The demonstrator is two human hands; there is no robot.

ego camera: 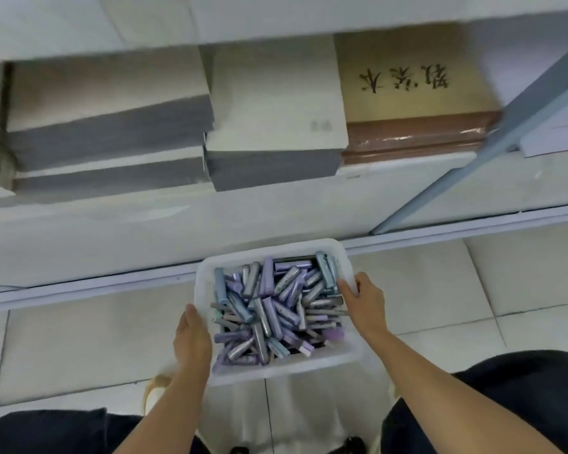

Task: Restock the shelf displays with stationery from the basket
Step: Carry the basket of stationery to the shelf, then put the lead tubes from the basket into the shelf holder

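Note:
A white plastic basket [269, 249] hangs over the tiled floor in front of the shelf, held by both hands. It is full of several small purple, grey and pale blue stationery tubes [276, 309]. My left hand [191, 339] grips the basket's left rim, thumb on top. On the right rim, my right hand [363, 298] grips with its thumb over the edge. The low white shelf [112, 231] lies just beyond the basket.
On the shelf lie stacks of grey-edged paper pads [109, 126] [276, 132] and brown wrapped notebooks with black characters [410, 93]. A blue-grey upright [492, 132] slants at the right. Another shelf board [276, 14] runs above. My dark trouser legs fill the bottom corners.

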